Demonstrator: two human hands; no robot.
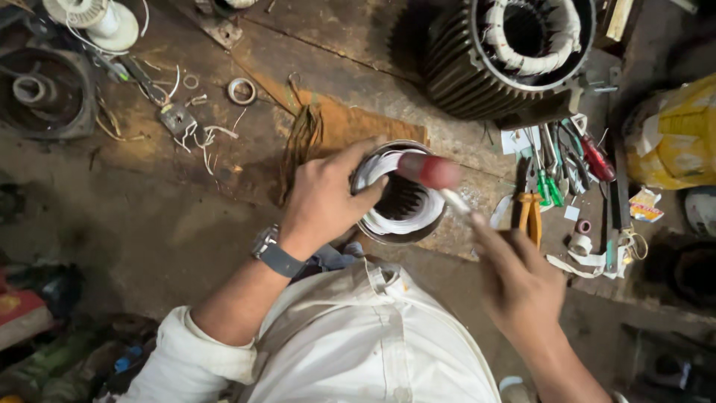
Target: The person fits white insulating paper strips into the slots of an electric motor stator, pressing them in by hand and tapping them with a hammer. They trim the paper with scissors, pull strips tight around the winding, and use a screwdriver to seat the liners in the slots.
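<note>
Left hand [324, 198] clamps the small round metal stator with white insulation [401, 195] steady mid-frame on the bench [186, 224]; right hand [518, 280] grips a blurred red-handled tool [431, 172] over its bore.

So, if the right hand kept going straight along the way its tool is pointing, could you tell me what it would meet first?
Most likely the small stator that the left hand grips. The right hand points up-left, and its tool's blurred red end already hangs over the white windings; depth is unclear, so contact is uncertain.
</note>
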